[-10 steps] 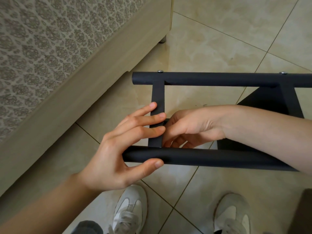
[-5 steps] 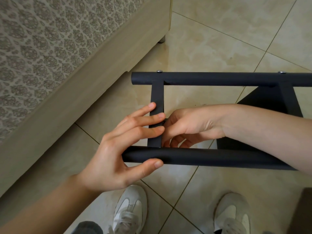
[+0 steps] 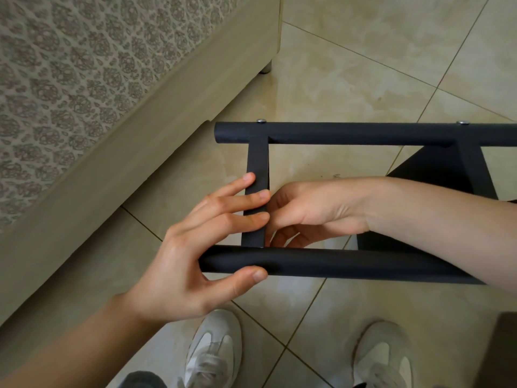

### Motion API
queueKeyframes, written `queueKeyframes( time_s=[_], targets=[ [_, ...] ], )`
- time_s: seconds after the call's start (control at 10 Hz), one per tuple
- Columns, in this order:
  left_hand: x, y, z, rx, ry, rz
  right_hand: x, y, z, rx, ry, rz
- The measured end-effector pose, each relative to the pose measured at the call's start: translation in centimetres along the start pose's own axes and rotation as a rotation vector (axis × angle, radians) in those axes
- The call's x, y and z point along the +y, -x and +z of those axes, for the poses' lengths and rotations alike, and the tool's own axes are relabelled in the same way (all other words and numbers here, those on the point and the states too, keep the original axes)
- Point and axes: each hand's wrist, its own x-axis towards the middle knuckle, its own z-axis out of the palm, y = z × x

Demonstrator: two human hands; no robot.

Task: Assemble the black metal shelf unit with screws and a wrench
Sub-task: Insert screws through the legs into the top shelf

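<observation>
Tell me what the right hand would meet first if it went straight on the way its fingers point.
The right hand points left at the short black crossbar, so that bar comes first, with the left hand lying across it. Depth is unclear: its fingertips may pass beneath.

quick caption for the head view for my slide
Left hand braces the crossbar and near tube of a black metal frame while the right hand curls its fingers beside the crossbar
</observation>
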Motion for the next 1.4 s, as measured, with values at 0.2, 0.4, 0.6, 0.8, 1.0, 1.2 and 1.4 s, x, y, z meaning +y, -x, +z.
queueKeyframes(
  time_s=[0.2,0.4,0.6,0.8,1.0,1.2,1.4],
  targets=[
    [0.0,0.0,0.0,0.001,-0.009,-0.003,-0.4,0.7,-0.7,-0.076,0.021,0.012],
    [0.1,0.0,0.0,0.004,0.0,-0.01,-0.3,0.4,-0.3,-0.02,0.076,0.047],
    [0.0,0.1,0.1,0.012,-0.003,-0.015,-0.5,0.4,-0.5,-0.034,0.054,0.04],
    [-0.1,0.1,0.2,0.017,0.005,-0.007,0.0,-0.1,-0.2,-0.062,-0.021,0.086],
    [-0.2,0.1,0.1,0.018,0.004,-0.007,0.1,-0.2,-0.2,-0.074,-0.066,0.051],
    [-0.2,0.2,0.1,0.016,-0.01,-0.01,0.3,-0.3,-0.1,-0.08,-0.091,0.009],
    [-0.1,0.1,0.1,0.016,-0.009,-0.008,0.4,-0.5,0.0,-0.048,-0.075,0.041]
  ],
)
